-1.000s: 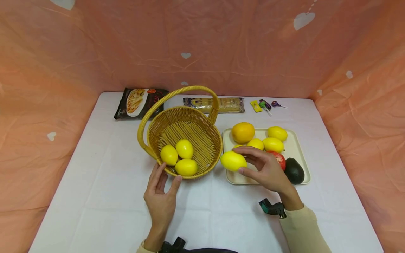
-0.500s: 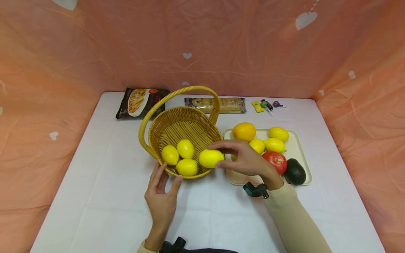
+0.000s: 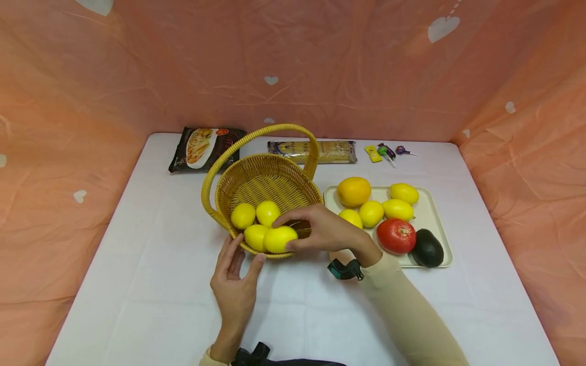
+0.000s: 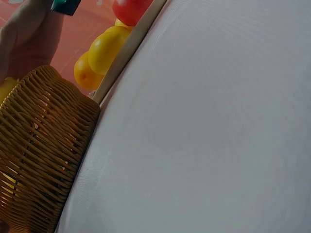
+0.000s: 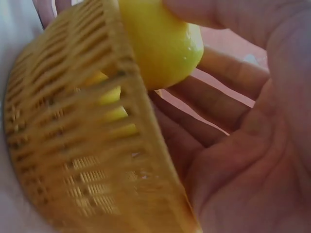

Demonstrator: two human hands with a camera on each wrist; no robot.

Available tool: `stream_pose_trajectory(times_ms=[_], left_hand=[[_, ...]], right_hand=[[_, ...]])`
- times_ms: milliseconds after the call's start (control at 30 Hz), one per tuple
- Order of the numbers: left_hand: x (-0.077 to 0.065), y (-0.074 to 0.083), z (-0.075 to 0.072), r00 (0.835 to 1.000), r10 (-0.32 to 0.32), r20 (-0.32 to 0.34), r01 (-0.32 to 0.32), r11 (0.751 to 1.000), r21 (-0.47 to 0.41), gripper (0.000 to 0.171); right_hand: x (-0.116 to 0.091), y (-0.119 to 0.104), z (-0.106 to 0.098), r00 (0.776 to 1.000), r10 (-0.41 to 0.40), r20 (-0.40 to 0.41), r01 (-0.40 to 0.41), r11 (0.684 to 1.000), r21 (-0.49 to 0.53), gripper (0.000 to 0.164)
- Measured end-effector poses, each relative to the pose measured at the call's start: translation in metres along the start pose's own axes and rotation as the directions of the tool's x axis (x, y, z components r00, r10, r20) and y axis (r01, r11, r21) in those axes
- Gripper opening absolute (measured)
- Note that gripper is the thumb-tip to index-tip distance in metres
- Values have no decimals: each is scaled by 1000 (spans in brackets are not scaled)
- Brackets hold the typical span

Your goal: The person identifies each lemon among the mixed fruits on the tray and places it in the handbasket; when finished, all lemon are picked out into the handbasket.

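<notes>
A yellow wicker basket [image 3: 267, 185] with a tall arched handle stands in the middle of the table. Inside its near side lie three lemons [image 3: 243, 216]. My right hand [image 3: 322, 229] pinches another lemon [image 3: 280, 240] between thumb and fingers, low over the near part of the basket and against the lemon there. The right wrist view has this held lemon [image 5: 163, 46] at the basket's rim [image 5: 146, 111]. With fingers and thumb spread, my left hand [image 3: 233, 290] touches the basket's near left rim. In the left wrist view, the wicker wall [image 4: 43, 150] fills the left side.
Right of the basket, a cream tray [image 3: 429, 203] holds several more lemons [image 3: 397, 209], an orange fruit [image 3: 354, 191], a red pomegranate [image 3: 396, 237] and a dark avocado [image 3: 428, 248]. Along the back lie a black food bag [image 3: 203, 148], a pasta packet [image 3: 336, 151] and small candies [image 3: 384, 151].
My right hand has carried the lemon leftward from above the tray into the basket. The lemons there have shifted slightly left. My left hand stays at the rim.
</notes>
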State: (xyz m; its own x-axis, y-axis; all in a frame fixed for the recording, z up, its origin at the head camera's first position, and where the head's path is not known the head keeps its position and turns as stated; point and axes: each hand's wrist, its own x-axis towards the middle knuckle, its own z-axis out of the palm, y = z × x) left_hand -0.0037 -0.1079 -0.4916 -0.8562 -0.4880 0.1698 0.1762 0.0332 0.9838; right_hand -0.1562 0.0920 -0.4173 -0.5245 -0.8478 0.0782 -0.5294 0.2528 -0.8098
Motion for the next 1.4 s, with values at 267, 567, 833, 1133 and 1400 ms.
stream_pose_trajectory(times_ms=[267, 567, 833, 1133, 1400], left_hand=[[0, -1, 0, 1000, -9, -11, 9, 1000, -6, 64], [0, -1, 0, 1000, -8, -7, 8, 1000, -27, 65], [0, -1, 0, 1000, -2, 0, 2, 1000, -30, 65], [0, -3, 0, 1000, 2, 0, -2, 999, -38, 66], [0, -3, 0, 1000, 6, 2, -6, 999, -45, 66]], right_hand=[[18, -7, 16, 999, -39, -30, 38, 999, -28, 44], [15, -11, 16, 997, 1, -73, 13, 981, 194, 46], [-18, 6, -4, 984, 10, -180, 63, 916, 395, 46], [-78, 19, -44, 926, 106, -361, 82, 881, 467, 43], [-128, 30, -74, 844, 157, -513, 44, 933, 358, 42]])
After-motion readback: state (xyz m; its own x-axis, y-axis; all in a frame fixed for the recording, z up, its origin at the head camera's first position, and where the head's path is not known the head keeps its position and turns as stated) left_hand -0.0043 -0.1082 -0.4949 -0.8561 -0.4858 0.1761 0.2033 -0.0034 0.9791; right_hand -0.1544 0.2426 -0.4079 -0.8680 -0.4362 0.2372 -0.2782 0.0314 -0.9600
